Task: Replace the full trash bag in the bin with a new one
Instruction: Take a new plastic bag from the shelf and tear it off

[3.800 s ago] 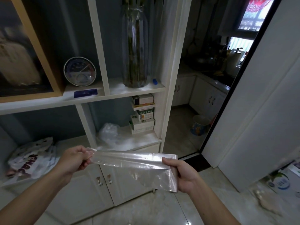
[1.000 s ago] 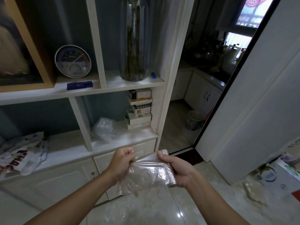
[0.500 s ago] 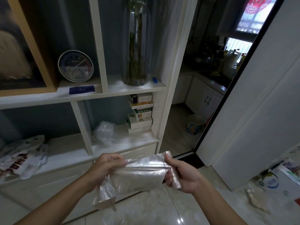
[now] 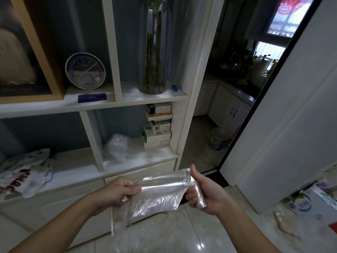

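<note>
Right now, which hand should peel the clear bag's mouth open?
Probably the left hand: its fingertips pinch the loose edge of the clear bag. The right hand is wrapped around the bunched end, better as anchor.

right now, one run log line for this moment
step: opening new bag | left hand: pinching clear bag edge | right hand: gripping other end | bin: not visible

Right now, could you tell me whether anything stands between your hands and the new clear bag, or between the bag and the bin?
Nothing stands between them: the left hand and right hand each have a grip on the clear bag. A colourful bin stands on the floor through the open doorway; no visible obstacle lies on that path.
</note>
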### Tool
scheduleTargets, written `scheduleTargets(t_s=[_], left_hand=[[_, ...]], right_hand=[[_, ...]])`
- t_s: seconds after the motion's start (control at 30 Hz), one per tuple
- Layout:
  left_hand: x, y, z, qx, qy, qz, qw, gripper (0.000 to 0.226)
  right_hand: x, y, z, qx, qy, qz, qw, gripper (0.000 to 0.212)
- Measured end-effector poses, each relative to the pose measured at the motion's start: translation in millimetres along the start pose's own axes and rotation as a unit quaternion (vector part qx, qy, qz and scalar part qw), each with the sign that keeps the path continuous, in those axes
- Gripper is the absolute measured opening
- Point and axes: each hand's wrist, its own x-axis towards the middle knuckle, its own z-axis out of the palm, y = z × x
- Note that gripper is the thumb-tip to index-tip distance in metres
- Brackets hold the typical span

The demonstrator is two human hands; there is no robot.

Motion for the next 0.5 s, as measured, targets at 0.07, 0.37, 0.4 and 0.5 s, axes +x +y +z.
scheduleTargets(t_s=[0.07,0.37,0.4,0.5], left_hand=[[1,-2,2,0.003,0.004,0.0,1.0,0.028],[3,-6,15,0.029,-0.017,0.008,0.999,0.045],[4,-9,14,0.041,-0.019,0.014,0.999,0.048],[1,-19,8,0.071,-0.024,0.01,0.997,0.05]], right_hand=[[0,0,0,-0.001,0.017,-0.003,1.0,0.046],[6,9,3,-0.056,0.122,-0.024,0.991,0.043],[7,11,3,-0.058,0.131,-0.024,0.989,0.043],[9,15,4,-0.061,0.132,-0.006,0.989,0.042]])
